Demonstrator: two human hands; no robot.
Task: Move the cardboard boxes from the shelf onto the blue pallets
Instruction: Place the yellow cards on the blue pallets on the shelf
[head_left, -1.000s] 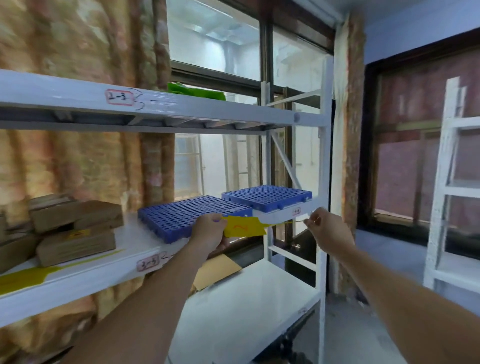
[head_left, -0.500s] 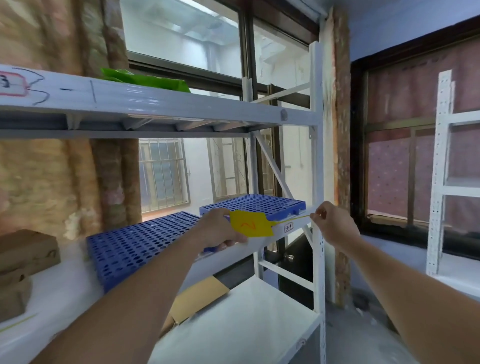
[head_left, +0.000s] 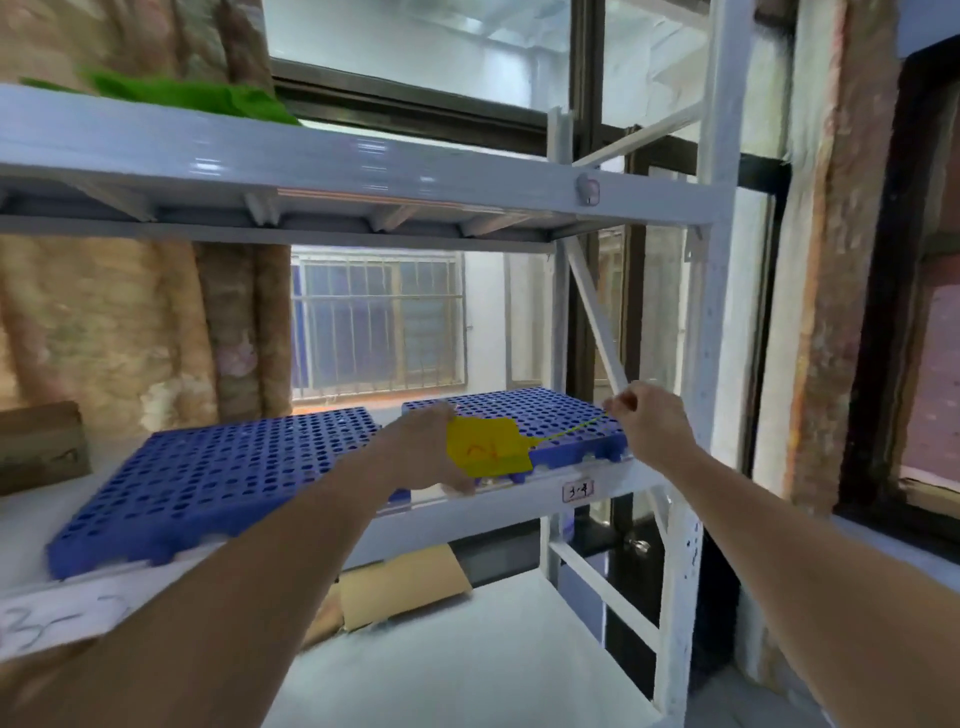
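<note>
Two blue perforated pallets lie side by side on the middle shelf: the left pallet (head_left: 228, 473) and the right pallet (head_left: 550, 421). My left hand (head_left: 421, 452) grips a yellow tag (head_left: 485, 447) in front of the right pallet. A thin yellow strip runs from the tag to my right hand (head_left: 649, 421), which pinches its end near the shelf's right post. One cardboard box (head_left: 39, 447) shows at the far left edge of the same shelf.
The white metal shelf rack (head_left: 711, 312) has an upper shelf with something green (head_left: 208, 101) on it and a lower shelf holding flat cardboard (head_left: 400, 587). A window is behind the rack. A dark-framed window stands to the right.
The view has swung right and closer to the pallets, so most cardboard boxes have left the frame. Both hands keep hold of the yellow tag and strip, now raised over the right pallet.
</note>
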